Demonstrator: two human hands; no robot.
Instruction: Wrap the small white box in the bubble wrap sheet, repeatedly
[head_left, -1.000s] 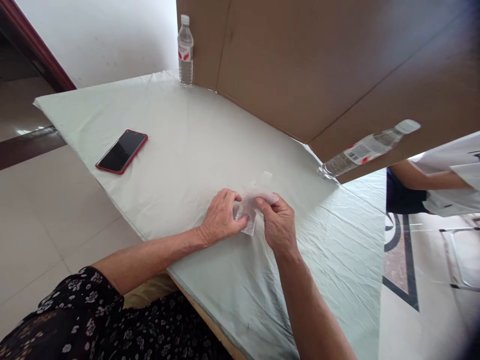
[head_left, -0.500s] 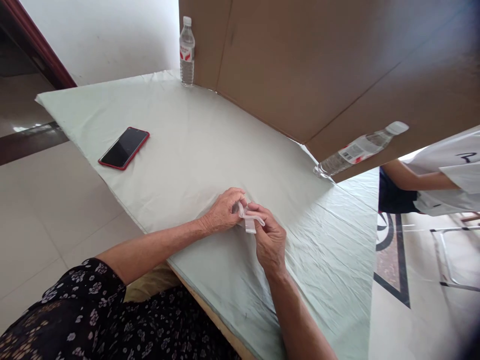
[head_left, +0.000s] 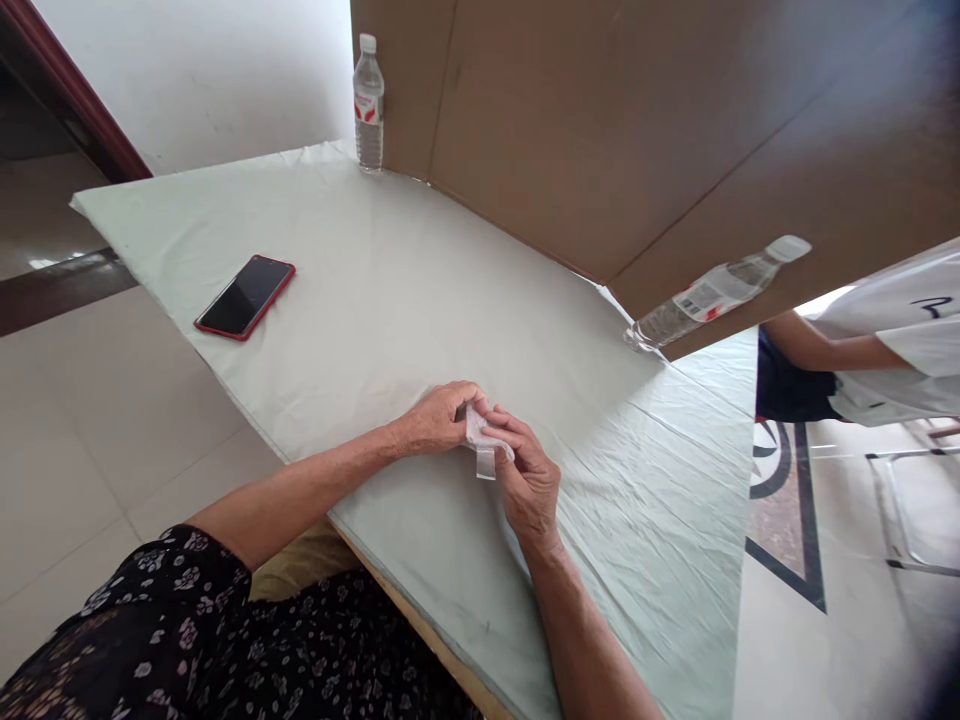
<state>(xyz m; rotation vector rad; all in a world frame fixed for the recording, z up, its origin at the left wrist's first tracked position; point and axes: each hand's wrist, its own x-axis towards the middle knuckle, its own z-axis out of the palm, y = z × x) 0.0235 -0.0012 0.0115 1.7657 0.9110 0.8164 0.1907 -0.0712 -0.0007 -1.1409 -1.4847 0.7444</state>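
Note:
A small folded piece of translucent white plastic [head_left: 486,462] is held between my two hands over the near part of the table. My left hand [head_left: 439,418] pinches its left end, thumb and fingers closed together. From the right, my right hand [head_left: 531,484] grips the other end, with the thumb below and the fingers over the top. A short flat flap hangs down from the piece between the hands. Both hands are close together, just above the pale green cloth. The fingers cover part of the plastic.
The table [head_left: 360,270] has a pale cloth. A red-edged phone [head_left: 246,297] lies at the left. One water bottle [head_left: 368,105] stands at the back; another bottle [head_left: 709,298] is at the right, by the tall brown board [head_left: 562,130]. A person in a white shirt [head_left: 885,345] sits beyond.
The plastic and my right hand have shifted slightly left. The piece looks more flattened, its looped edge now pressed down under my right fingers.

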